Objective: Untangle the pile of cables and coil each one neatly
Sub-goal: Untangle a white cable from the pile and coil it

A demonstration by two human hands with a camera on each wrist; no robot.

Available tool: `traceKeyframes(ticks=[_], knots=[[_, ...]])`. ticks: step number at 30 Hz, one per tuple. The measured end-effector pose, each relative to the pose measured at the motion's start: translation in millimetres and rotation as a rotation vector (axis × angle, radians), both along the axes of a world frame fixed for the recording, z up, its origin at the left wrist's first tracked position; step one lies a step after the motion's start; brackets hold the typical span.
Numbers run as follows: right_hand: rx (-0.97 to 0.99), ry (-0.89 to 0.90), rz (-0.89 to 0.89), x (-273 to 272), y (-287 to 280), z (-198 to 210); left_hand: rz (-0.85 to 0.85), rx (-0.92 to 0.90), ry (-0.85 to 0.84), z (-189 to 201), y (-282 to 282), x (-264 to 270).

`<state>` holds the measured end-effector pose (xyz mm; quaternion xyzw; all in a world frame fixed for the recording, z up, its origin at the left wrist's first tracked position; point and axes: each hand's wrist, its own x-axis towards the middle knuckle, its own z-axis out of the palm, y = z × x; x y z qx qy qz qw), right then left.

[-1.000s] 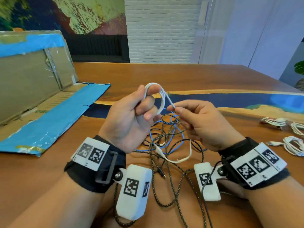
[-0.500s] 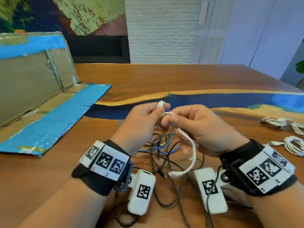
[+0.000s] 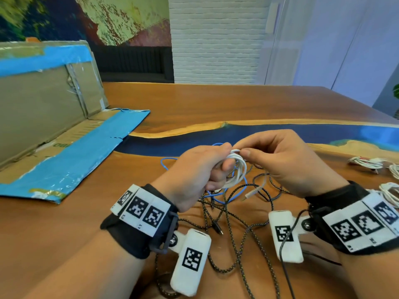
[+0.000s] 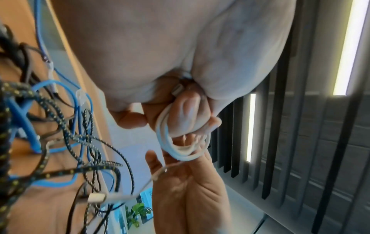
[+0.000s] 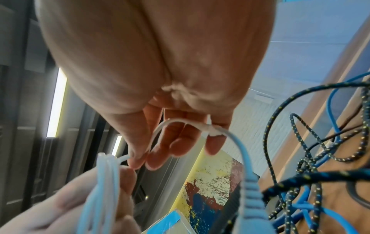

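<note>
A broad wooden surface [image 3: 205, 104] of warm brown fills the foreground, crossed by a winding dark blue inlay [image 3: 269, 134] edged in pale wood. Behind it stands a white painted brick pillar [image 3: 216, 39], with a mural of green, yellow, dark blue and red paint [image 3: 97, 18] to its left above a low black ribbed bench [image 3: 133, 61]. To the right are pale lilac panels [image 3: 334, 44]. The wrist views show dark slats with long bright strip lights [image 4: 350, 47].
</note>
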<state>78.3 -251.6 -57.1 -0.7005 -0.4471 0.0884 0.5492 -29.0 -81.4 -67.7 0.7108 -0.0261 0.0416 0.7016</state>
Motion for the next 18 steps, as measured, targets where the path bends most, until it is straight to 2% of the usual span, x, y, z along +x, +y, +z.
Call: traceKeyframes(ticks=[4,8,12,18], knots=[[0.082,-0.101,-0.102,-3.6,6.0,-2.7,-0.028,-0.178,-0.014,0.3,-5.8,0.1],[0.143,-0.141,-0.181,-6.5,11.8,-7.7,0.014,-0.262,-0.036,-2.0,-9.0,2.7],[0.185,-0.034,-0.143,-10.5,16.7,-11.6,0.092,-0.284,-0.104,-6.4,-10.8,7.5],[0.146,0.087,-0.083,-11.8,23.9,-21.0,0.207,-0.253,-0.145,-11.2,-13.2,11.5]])
